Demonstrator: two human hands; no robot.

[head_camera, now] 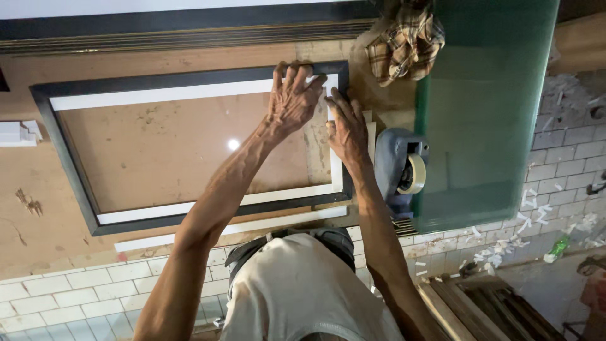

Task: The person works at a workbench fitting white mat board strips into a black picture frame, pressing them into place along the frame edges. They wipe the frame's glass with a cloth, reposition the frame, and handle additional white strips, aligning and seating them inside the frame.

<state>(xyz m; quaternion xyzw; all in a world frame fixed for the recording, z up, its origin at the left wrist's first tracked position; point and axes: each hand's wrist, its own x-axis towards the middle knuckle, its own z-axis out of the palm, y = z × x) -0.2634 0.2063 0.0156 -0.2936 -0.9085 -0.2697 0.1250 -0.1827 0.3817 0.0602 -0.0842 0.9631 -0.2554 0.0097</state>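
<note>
A black picture frame (63,136) with a white inner border (170,93) lies flat on a brown worktable (38,240). A glossy brown panel inside it reflects a light. My left hand (293,95) is at the frame's far right corner, with its fingers curled over the far black edge. My right hand (346,129) lies just beside it, fingers stretched flat on the white border along the frame's right side. The two hands almost touch.
A grey-blue tape dispenser (404,167) with a tape roll stands right of the frame. Beyond it lies a green glass sheet (486,107) and a plaid cloth (404,41). A loose white strip (233,228) lies along the frame's near edge. White scraps litter the tiled floor (562,158).
</note>
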